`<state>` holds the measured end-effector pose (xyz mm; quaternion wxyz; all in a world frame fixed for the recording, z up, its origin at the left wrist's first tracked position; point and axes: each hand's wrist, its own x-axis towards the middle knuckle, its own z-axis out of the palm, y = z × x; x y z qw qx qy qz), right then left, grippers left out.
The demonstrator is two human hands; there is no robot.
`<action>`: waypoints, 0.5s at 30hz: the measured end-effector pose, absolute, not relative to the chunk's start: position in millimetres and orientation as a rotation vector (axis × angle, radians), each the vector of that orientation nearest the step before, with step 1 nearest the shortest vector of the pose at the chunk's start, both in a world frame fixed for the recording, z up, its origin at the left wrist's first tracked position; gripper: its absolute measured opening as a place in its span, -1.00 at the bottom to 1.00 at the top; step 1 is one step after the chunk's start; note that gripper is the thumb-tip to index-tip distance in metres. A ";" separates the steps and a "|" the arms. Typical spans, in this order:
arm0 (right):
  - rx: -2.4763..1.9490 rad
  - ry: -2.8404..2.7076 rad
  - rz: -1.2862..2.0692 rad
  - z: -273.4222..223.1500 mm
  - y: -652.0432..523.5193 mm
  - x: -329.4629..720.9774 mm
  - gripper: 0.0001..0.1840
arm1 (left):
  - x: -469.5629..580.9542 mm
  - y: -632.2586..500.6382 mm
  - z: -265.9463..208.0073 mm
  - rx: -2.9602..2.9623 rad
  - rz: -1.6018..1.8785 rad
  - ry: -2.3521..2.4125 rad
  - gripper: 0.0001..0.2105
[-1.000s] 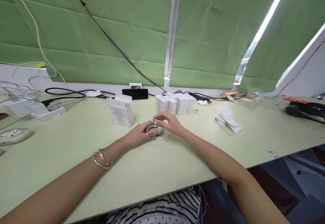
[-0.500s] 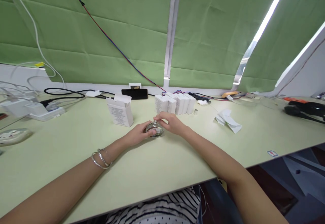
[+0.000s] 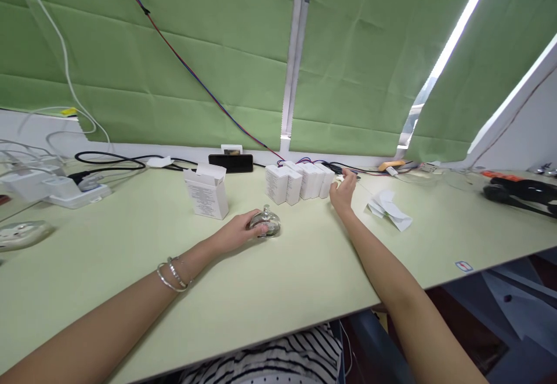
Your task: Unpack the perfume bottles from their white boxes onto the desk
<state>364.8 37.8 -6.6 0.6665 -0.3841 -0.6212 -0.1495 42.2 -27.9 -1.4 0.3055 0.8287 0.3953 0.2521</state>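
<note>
My left hand (image 3: 243, 228) is closed around a rounded clear glass perfume bottle (image 3: 270, 225), which stands on the table with its short neck and spray top uncovered. To the right, my right hand (image 3: 343, 192) reaches toward the far side of the table, thumb and fingers apart. It is close to the right end of a row of white boxes (image 3: 292, 187). The small silvery cap seen there before is hidden behind this hand. Left of the bottle, a white printed box (image 3: 208, 195) stands upright with its top flaps raised.
Crumpled white paper (image 3: 389, 209) lies to the right. A black phone (image 3: 230, 162) leans at the back, among cables. Power strips and plugs (image 3: 73, 192) crowd the left side, near a pale mouse-like object (image 3: 24, 234). A black and orange item (image 3: 522, 189) lies far right.
My right hand has left the bottle's top and moved right, to where the small silvery cap stood beside the white boxes. My left hand has stayed on the bottle.
</note>
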 end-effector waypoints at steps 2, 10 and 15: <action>-0.867 -1.419 -0.309 -16.6 40.9 380.8 -0.91 | 42.1 -28.3 -1.2 2.191 0.675 1.040 -0.57; -0.809 -1.414 -0.191 -2.2 36.0 384.2 -0.89 | 42.4 -29.8 0.6 2.185 0.614 1.068 -0.58; -0.817 -1.424 -0.096 21.6 6.8 310.6 -0.75 | 42.1 -28.9 -0.7 2.193 0.618 1.056 -0.59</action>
